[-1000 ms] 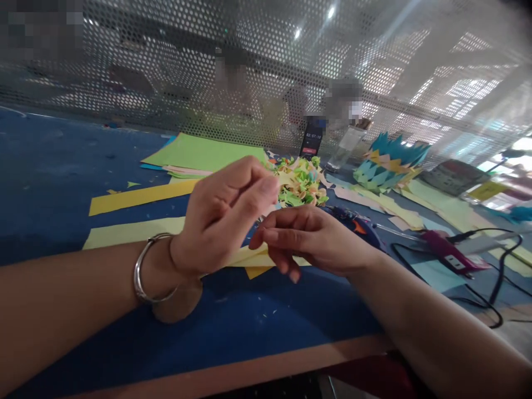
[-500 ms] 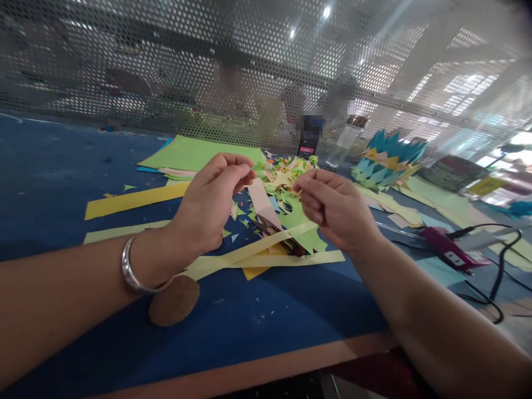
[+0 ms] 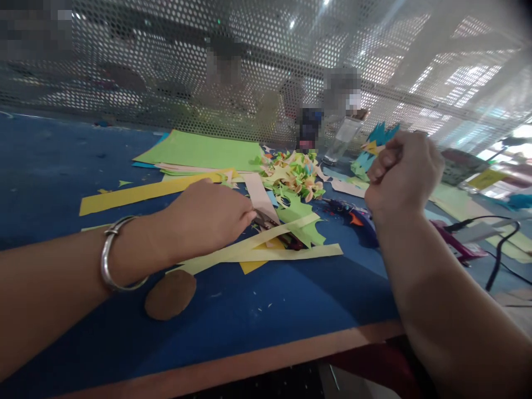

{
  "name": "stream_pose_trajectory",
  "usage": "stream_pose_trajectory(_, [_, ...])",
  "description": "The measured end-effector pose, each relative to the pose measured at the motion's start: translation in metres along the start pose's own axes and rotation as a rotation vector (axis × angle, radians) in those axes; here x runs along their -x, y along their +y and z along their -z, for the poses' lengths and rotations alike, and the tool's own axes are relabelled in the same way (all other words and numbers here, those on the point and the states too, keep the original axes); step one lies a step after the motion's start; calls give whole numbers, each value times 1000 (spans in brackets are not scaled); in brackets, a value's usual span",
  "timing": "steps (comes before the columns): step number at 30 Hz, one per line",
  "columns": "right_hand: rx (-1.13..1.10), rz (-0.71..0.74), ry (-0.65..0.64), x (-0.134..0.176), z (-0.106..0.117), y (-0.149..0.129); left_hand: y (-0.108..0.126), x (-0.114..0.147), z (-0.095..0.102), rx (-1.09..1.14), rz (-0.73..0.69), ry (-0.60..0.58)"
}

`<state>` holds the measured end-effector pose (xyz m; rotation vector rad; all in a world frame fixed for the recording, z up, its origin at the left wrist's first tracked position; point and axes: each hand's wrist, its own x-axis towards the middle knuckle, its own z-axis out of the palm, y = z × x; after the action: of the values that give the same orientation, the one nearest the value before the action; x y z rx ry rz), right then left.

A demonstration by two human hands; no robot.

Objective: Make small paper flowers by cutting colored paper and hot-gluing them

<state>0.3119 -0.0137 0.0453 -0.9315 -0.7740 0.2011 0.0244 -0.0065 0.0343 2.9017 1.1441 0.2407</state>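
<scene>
My left hand (image 3: pixel 211 219), a silver bangle at its wrist, is low over the blue table with its back toward me. Its fingers are curled under and mostly hidden; the thumb tip shows beside the scissors (image 3: pixel 266 220). Crossed pale yellow paper strips (image 3: pixel 249 249) lie over part of the scissors. A brown cardboard oval (image 3: pixel 170 295) rests below my left wrist. Raised at the right, my right hand (image 3: pixel 405 174) is closed with bent fingers, and anything inside is hidden. Behind its wrist lies a blue glue gun (image 3: pixel 361 223) with an orange trigger.
Green paper sheets (image 3: pixel 208 151) are stacked at the back, beside a pile of small paper cutouts (image 3: pixel 297 176). A clear bottle (image 3: pixel 343 141) and a phone (image 3: pixel 308 130) stand by the perforated metal screen (image 3: pixel 166 72). A purple power strip (image 3: pixel 461 246) with cables lies right.
Both hands were raised facing each other over the papers. My left hand has turned over and lowered; my right hand has swung right and up, uncovering the glue gun.
</scene>
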Motion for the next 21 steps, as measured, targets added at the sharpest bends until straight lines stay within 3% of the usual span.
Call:
stream_pose_trajectory(4, [75,118,-51,1,1,3,-12,-4,4,116,119,140])
stream_pose_trajectory(6, [163,194,-151,7,0,6,-13,-3,3,146,101,125])
stream_pose_trajectory(8, [359,250,-376,14,-1,6,-8,0,0,135,23,28])
stream_pose_trajectory(10, [623,269,-702,22,-1,5,2,5,-5,115,-62,-75])
stream_pose_trajectory(13, [898,247,-1195,33,-2,4,15,10,-14,153,-108,-145])
stream_pose_trajectory(15, [964,230,-1408,38,-2,4,17,10,-18,194,-116,-156])
stream_pose_trajectory(17, [984,220,-1495,41,-2,5,16,10,-19,222,-131,-149])
stream_pose_trajectory(21, [1002,237,-1488,42,-4,4,13,11,-14,268,-177,-202])
